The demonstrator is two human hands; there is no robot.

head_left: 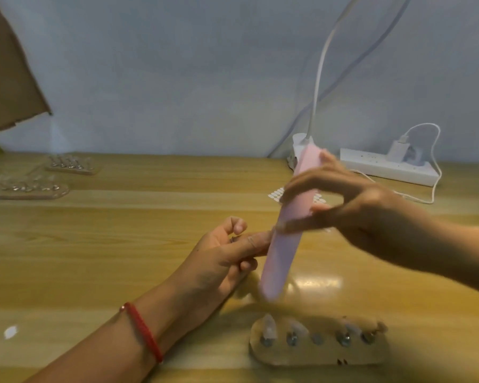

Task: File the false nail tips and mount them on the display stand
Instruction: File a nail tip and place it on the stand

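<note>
A wooden table (pixel 122 272) fills the view, with cardboard (pixel 9 78) leaning at far left and a white power strip (pixel 385 167) by the wall. The long pink file (pixel 282 252) stands steeply tilted at centre, gripped near its middle by the right hand (pixel 351 205), and it hides part of a sheet of white tabs (pixel 277 193). The left hand (pixel 221 258) reaches finger and thumb to the file's edge; blur hides whether they pinch anything. The display stand (pixel 315 352) lies nearest, carrying blurred nail tips (pixel 268 326).
</note>
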